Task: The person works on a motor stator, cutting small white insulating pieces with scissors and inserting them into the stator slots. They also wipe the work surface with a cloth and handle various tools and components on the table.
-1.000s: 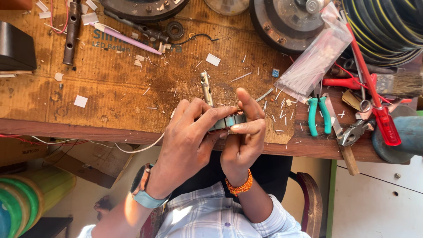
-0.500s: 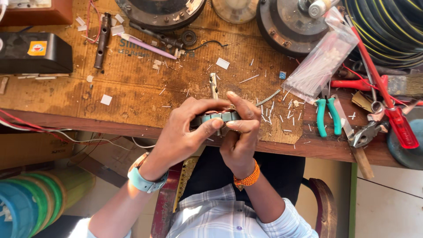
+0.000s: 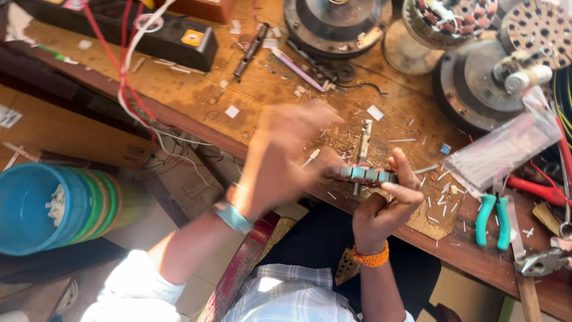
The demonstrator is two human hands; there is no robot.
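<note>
I see the table [image 3: 196, 89] littered with wire clippings. Just off its near edge, my right hand [image 3: 384, 206] grips a small ring-like stator core [image 3: 364, 175] by its rim. My left hand [image 3: 286, 155] is blurred beside it; I cannot tell its grip. The core looks stiff, metal, fairly heavy; the rim seems the best hold.

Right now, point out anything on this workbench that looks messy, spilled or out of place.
Small wire clippings and white scraps lie scattered over the wooden bench, thickest near the right hand holding a dark slotted metal part. Red and white wires trail off the bench's front edge. The left hand is blurred.
</note>
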